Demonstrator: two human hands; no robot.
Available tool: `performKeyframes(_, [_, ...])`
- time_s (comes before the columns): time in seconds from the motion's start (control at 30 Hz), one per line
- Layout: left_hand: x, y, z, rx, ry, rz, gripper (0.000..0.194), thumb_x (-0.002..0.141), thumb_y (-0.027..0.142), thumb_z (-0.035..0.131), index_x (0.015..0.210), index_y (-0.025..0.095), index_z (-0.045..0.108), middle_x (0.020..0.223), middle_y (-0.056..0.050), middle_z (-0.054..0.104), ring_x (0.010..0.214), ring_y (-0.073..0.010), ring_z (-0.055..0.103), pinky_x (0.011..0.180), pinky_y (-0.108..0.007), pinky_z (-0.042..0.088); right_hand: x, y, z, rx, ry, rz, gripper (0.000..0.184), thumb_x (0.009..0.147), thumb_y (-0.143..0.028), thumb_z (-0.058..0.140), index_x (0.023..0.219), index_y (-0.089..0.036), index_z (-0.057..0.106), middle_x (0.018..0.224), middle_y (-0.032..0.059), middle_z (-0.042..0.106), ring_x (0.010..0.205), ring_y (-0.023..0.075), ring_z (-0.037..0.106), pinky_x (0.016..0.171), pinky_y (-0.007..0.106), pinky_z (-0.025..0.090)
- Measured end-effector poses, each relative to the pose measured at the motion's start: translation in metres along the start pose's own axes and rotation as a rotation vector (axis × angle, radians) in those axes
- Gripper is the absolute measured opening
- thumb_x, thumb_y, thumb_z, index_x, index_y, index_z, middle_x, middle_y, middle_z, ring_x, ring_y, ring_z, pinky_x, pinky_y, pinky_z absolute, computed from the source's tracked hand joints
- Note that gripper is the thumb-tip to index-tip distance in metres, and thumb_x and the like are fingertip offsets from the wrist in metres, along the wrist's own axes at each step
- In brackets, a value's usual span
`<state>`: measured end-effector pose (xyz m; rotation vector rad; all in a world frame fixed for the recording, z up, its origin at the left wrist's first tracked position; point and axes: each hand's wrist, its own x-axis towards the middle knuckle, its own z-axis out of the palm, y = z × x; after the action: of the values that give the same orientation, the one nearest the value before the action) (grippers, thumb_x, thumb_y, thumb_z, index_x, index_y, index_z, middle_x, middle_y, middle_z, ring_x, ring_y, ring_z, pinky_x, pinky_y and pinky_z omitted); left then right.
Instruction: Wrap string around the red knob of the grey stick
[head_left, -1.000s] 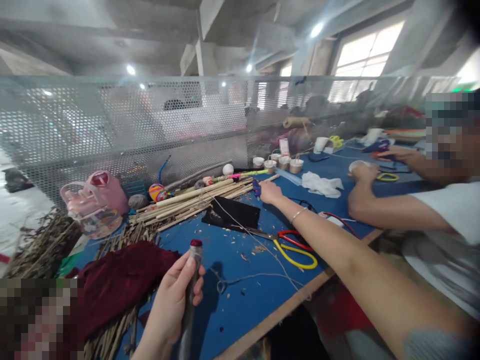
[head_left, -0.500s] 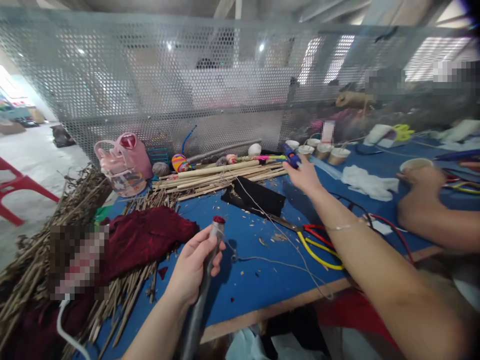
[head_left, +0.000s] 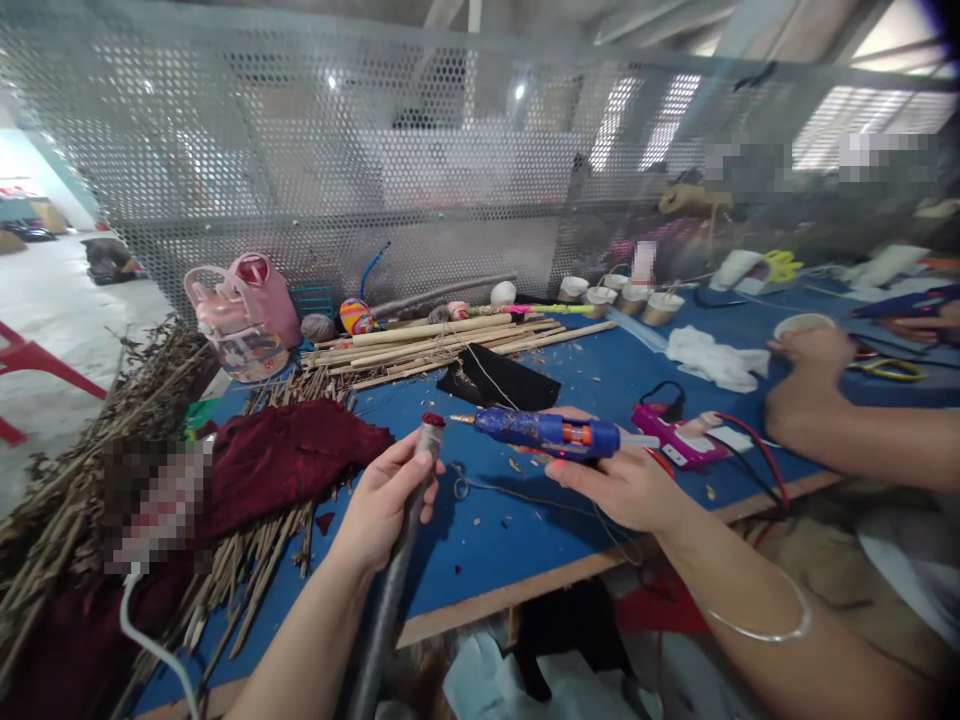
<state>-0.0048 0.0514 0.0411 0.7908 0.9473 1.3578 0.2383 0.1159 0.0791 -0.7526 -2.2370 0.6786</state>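
My left hand (head_left: 386, 500) is wrapped round a grey rod (head_left: 388, 610) near its upper end. Dark red material (head_left: 433, 419) caps that end, and grey string seems to be wound just below it. My right hand (head_left: 626, 487) grips a blue hot glue gun (head_left: 517, 430). Its nozzle points left, a short gap from the red cap, and a glue stick (head_left: 637, 440) juts from its back. Grey string (head_left: 517, 492) trails across the blue table (head_left: 480, 580) between my hands. Beyond the glue gun lies a black cloth (head_left: 517, 376).
Dark red cloth (head_left: 292, 455) and dry stalks (head_left: 247, 590) cover the table's left side. Wooden sticks (head_left: 450, 337), a pink jug (head_left: 274, 300) and paper cups (head_left: 661, 308) line the back by a perforated screen (head_left: 315, 190). At right are a magenta power strip (head_left: 686, 440) and a co-worker's arm (head_left: 870, 425).
My right hand has brought the glue gun from the back of the table to beside the rod's tip. My left hand keeps its hold on the rod. The view has shifted slightly.
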Motion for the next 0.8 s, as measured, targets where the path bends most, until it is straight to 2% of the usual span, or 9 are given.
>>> performKeyframes(0.1, [0.000, -0.001, 0.000, 0.019, -0.001, 0.017, 0.042, 0.076, 0.036, 0.069, 0.111, 0.015, 0.061, 0.076, -0.001, 0.058, 0.051, -0.0055, 0.046, 0.040, -0.016, 0.039, 0.002, -0.006, 0.003, -0.028, 0.009, -0.058, 0.021, 0.086, -0.031, 0.057, 0.098, -0.016, 0.068, 0.106, 0.0101, 0.067, 0.094, 0.0229, 0.066, 0.080, 0.031, 0.055])
performKeyframes(0.37, [-0.002, -0.003, 0.000, 0.035, -0.015, 0.040, 0.043, 0.077, 0.036, 0.068, 0.113, 0.014, 0.060, 0.076, -0.001, 0.057, 0.052, -0.0061, 0.046, 0.039, -0.017, 0.039, 0.003, -0.014, 0.013, -0.048, 0.005, -0.026, 0.025, 0.089, -0.029, 0.054, 0.108, -0.017, 0.063, 0.120, 0.0104, 0.060, 0.100, 0.0211, 0.064, 0.092, 0.033, 0.051])
performKeyframes(0.8, [-0.001, -0.003, 0.000, 0.034, -0.031, 0.044, 0.045, 0.076, 0.037, 0.069, 0.115, 0.015, 0.061, 0.077, -0.001, 0.056, 0.053, -0.0058, 0.046, 0.040, -0.017, 0.040, 0.003, -0.018, 0.013, -0.124, -0.010, -0.056, 0.025, 0.088, -0.029, 0.054, 0.108, -0.017, 0.062, 0.121, 0.0105, 0.061, 0.105, 0.0220, 0.062, 0.096, 0.033, 0.049])
